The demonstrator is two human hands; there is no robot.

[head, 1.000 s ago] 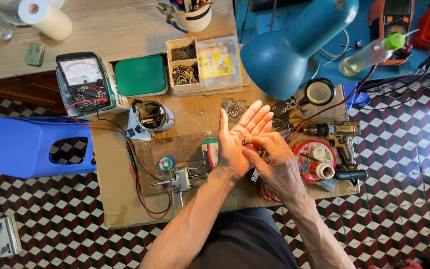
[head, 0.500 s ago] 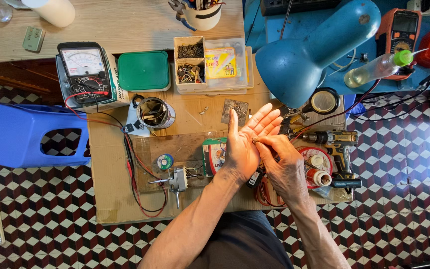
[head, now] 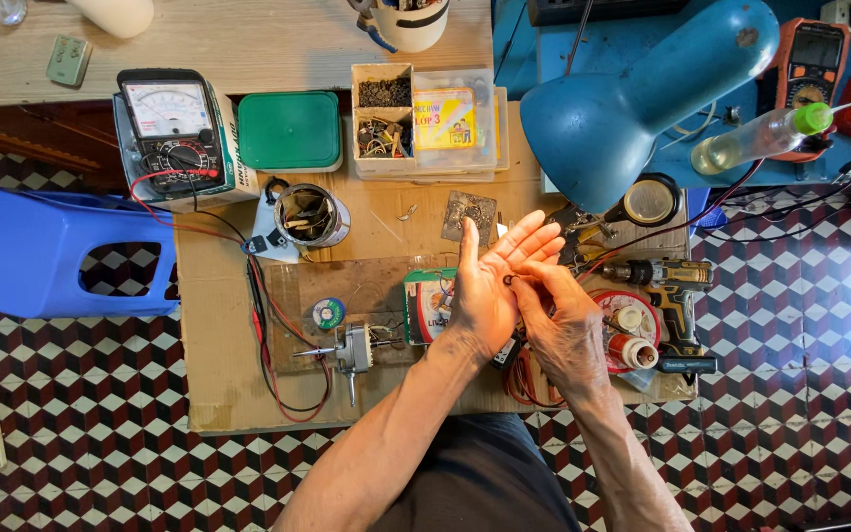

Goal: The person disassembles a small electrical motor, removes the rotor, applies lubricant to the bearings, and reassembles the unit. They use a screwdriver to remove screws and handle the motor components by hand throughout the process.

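Lying flat and palm-up at frame centre, the left hand (head: 490, 291) has its grip apart. Right hand (head: 563, 330) fingertips pinch together on a tiny dark part (head: 509, 281) over that palm, just below the blue lamp (head: 632, 108).

Over a cluttered cardboard worktop (head: 219, 374), the right hand (head: 565, 330) pinches a tiny dark part (head: 510, 281) on the open left hand (head: 490, 286).

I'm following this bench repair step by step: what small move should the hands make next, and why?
Probably close the right hand's fingertips on the tiny dark part and lift it off the left hand. That palm is open and flat with the part on it, and the fingertips are already at it.
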